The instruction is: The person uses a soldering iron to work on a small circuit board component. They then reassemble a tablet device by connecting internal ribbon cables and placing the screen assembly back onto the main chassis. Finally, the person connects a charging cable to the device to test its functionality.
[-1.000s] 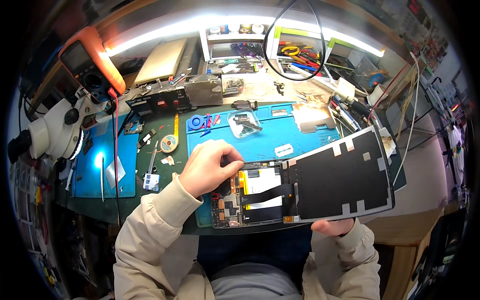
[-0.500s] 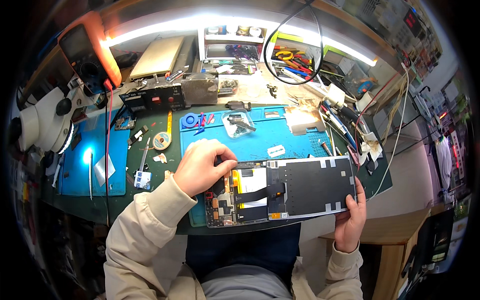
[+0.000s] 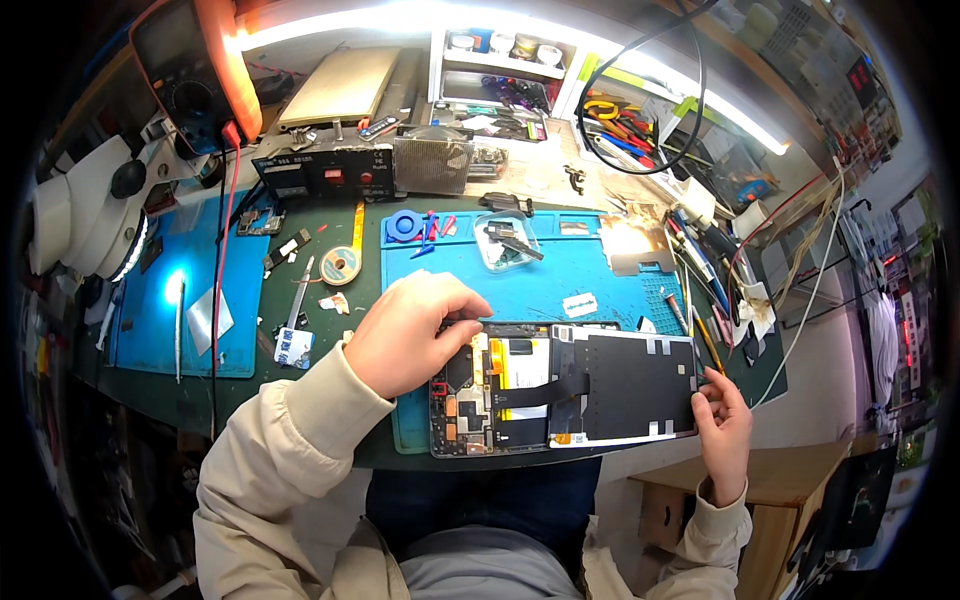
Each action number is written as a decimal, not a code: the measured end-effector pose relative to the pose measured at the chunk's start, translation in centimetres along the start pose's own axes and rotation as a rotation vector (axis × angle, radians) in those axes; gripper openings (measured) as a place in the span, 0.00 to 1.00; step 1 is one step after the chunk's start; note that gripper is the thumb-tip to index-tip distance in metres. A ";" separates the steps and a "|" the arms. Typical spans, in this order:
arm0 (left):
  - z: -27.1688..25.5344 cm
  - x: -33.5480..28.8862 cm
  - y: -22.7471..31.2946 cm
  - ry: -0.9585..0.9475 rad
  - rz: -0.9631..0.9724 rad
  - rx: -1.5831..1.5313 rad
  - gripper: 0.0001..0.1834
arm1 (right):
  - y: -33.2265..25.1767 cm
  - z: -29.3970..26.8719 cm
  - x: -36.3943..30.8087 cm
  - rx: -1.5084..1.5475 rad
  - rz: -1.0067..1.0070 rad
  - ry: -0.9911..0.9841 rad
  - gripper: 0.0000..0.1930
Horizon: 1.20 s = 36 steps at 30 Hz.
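An opened tablet (image 3: pixel 465 410) lies at the near edge of the bench, its circuit board, battery and orange strips bare on the left. Its screen panel (image 3: pixel 635 385), black back up, covers the right part, with a wide black ribbon cable (image 3: pixel 545 393) running between the two. My left hand (image 3: pixel 415 325) is closed over the tablet's upper left edge, thumb and forefinger close together; the other fingers are partly hidden. At the panel's right edge, my right hand (image 3: pixel 722 425) grips with thumb and fingers; the fingertips underneath do not show.
A blue mat (image 3: pixel 560 285) holds a razor blade (image 3: pixel 578 304) and a clear tub of parts (image 3: pixel 505 243). Leftward are a tape roll (image 3: pixel 340 265), a microscope (image 3: pixel 95 220) and an orange multimeter (image 3: pixel 195 80) with hanging leads. Pens and tools (image 3: pixel 700 260) crowd the right.
The view has shifted slightly. The screen panel now appears flatter and farther left over the tablet, whose upper rim shows more. My right hand has moved with the panel's edge; my left stays near the corner.
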<state>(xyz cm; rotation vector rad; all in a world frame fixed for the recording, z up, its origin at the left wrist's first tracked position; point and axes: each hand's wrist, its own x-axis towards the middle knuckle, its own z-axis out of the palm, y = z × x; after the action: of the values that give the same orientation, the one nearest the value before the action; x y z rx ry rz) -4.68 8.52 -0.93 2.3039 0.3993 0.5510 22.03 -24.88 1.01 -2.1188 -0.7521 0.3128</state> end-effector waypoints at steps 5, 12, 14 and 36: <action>-0.6 -1.3 0.4 0.042 0.076 0.089 0.09 | -0.3 -1.1 0.8 -0.057 0.004 0.024 0.19; -0.1 -1.9 0.9 0.047 0.206 0.212 0.17 | -7.0 1.2 3.9 -0.297 -0.482 -0.159 0.13; -0.2 -2.2 1.4 0.032 0.206 0.265 0.21 | -9.5 4.3 5.7 -0.324 -0.713 -0.339 0.12; 0.0 -3.2 1.3 -0.018 0.142 0.305 0.31 | -11.5 13.2 9.4 -0.379 -1.211 -0.609 0.24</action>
<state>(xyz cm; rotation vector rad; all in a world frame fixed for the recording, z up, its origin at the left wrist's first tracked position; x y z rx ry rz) -7.25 6.27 -0.87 2.6442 0.3302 0.5702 18.67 -5.30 2.42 -1.4764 -2.4002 0.1284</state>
